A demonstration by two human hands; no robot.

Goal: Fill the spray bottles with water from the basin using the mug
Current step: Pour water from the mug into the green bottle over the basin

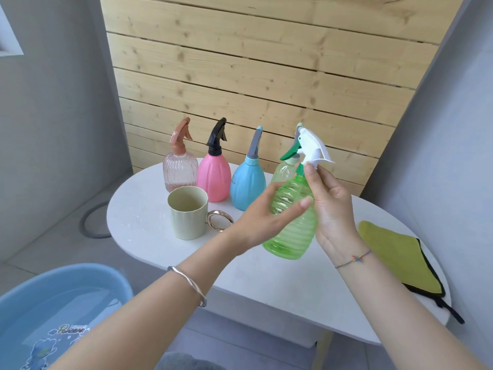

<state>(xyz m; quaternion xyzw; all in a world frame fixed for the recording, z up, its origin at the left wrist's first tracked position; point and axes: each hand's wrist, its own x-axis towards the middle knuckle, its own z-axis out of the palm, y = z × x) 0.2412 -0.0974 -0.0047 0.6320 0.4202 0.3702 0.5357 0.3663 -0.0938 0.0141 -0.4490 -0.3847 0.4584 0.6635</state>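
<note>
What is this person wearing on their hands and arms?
No sleeves or gloves; both forearms are bare. At the wrist of the left hand sits a twisted silver bangle; at that of the right hand, a thin string bracelet with a red and blue charm.

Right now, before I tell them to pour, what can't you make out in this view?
Head view only.
- The pale green bottle: mostly hidden behind the held ribbed green bottle.
- The held bottle's neck joint: covered by the right hand at the spray head; screwed on or loose, cannot tell.
- The pink bottle and blue bottle: opaque walls hide their fill.
- The basin: cut off by the bottom and left edges.
</note>
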